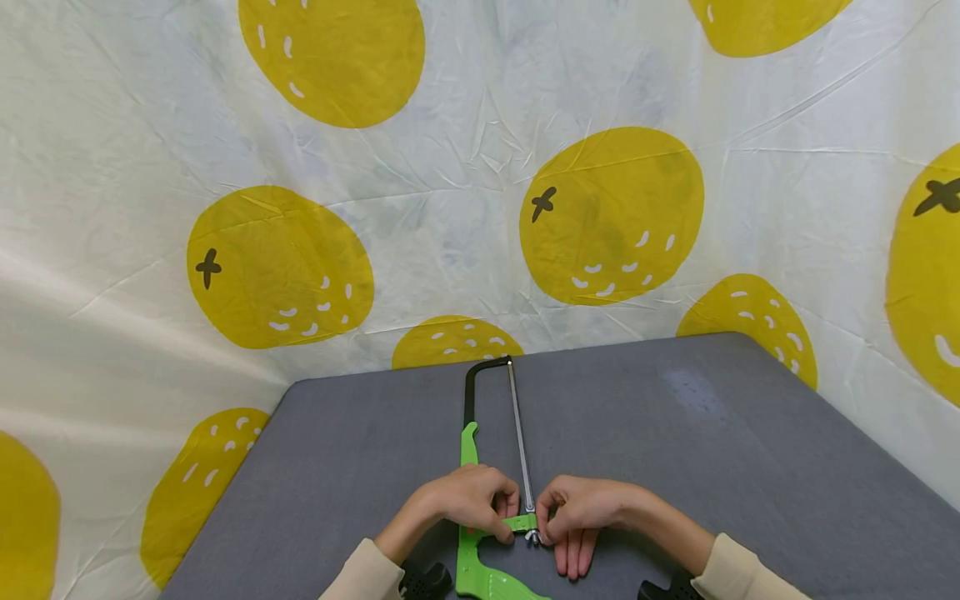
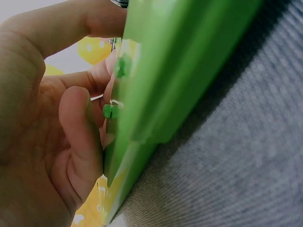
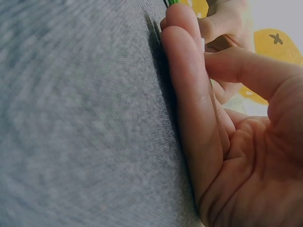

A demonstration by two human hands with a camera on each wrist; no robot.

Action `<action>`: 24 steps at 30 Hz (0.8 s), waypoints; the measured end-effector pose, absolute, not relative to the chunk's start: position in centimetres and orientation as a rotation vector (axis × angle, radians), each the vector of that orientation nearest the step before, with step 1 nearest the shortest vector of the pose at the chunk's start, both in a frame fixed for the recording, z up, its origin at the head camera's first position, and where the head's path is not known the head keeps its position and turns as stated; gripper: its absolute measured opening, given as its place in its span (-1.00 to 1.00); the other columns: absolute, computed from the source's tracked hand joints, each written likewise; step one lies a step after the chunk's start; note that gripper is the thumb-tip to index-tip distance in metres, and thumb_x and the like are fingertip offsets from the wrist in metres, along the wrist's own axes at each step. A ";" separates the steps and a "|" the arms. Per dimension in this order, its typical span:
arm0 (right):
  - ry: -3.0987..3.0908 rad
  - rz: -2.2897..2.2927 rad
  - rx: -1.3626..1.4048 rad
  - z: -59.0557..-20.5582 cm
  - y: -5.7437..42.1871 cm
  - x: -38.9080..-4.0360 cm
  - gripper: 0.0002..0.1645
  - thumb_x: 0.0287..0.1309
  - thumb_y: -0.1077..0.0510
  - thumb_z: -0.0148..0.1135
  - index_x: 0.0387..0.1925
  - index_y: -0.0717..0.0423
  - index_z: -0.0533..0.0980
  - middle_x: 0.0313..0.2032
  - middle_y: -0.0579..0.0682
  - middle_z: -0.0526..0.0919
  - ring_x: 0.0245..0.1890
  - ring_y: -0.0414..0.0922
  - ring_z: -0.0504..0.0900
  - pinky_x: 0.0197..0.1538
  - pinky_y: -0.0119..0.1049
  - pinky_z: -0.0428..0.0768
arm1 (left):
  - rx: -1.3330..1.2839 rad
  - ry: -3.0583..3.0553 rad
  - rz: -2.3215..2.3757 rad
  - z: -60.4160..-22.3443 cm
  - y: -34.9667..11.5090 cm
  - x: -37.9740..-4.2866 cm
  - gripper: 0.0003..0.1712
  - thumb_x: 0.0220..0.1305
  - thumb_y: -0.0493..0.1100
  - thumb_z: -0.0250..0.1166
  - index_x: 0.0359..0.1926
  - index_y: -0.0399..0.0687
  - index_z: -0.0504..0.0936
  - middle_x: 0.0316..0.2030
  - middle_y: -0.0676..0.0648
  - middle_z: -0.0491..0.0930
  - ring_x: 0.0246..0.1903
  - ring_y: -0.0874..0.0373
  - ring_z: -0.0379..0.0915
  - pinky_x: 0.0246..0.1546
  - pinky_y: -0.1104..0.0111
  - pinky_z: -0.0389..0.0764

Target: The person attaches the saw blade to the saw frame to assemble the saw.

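A hacksaw (image 1: 469,479) with a green handle and a black front frame lies on the grey table, its far end pointing away from me. Its silver blade (image 1: 521,433) runs along the right side to a short green crosspiece. With thumb and fingers my left hand (image 1: 476,498) holds that crosspiece; the left wrist view shows the green body close up beside the palm. At the blade's near end, my right hand (image 1: 585,510) pinches with thumb and index finger, next to a small wing nut (image 1: 532,537). Its other fingers lie extended along the table. The exact pinched part is hidden.
The grey cloth-covered table (image 1: 360,442) stretches out around the saw. Behind it and at both sides hangs a white sheet (image 1: 442,250) printed with yellow fruit.
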State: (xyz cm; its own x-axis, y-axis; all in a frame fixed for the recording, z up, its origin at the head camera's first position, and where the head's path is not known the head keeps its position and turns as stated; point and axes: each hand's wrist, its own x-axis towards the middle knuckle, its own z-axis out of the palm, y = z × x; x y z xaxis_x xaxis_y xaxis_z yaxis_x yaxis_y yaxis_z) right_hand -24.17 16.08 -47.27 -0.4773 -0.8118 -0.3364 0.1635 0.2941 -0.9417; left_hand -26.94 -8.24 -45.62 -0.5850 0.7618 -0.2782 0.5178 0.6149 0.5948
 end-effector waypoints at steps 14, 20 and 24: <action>1.667 -1.357 -0.597 -47.4 16.0 -24.2 -0.96 0.20 0.30 0.25 -0.28 0.18 0.55 -0.56 0.07 0.78 -0.64 -0.22 0.75 -0.58 -0.39 0.69 | 1.014 2.314 0.640 -45.6 -8.2 -26.9 -0.82 0.13 -0.10 0.49 -0.41 0.18 0.61 -0.62 0.21 0.48 -0.80 0.34 0.31 -0.73 0.40 0.45; 1.687 -1.363 -0.604 -47.5 15.8 -24.1 -0.96 0.19 0.31 0.25 -0.30 0.22 0.55 -0.53 0.24 0.77 -0.65 -0.21 0.74 -0.60 -0.39 0.68 | 1.011 2.323 0.623 -45.6 -8.2 -26.8 -0.82 0.13 -0.10 0.50 -0.40 0.18 0.61 -0.62 0.22 0.48 -0.80 0.34 0.31 -0.72 0.41 0.45; 1.695 -1.368 -0.598 -47.5 15.8 -24.0 -0.95 0.18 0.32 0.25 -0.30 0.24 0.55 -0.55 0.23 0.77 -0.66 -0.21 0.74 -0.61 -0.39 0.67 | 1.011 2.330 0.614 -45.6 -8.1 -26.8 -0.82 0.13 -0.10 0.50 -0.40 0.18 0.61 -0.62 0.22 0.47 -0.80 0.34 0.31 -0.71 0.41 0.46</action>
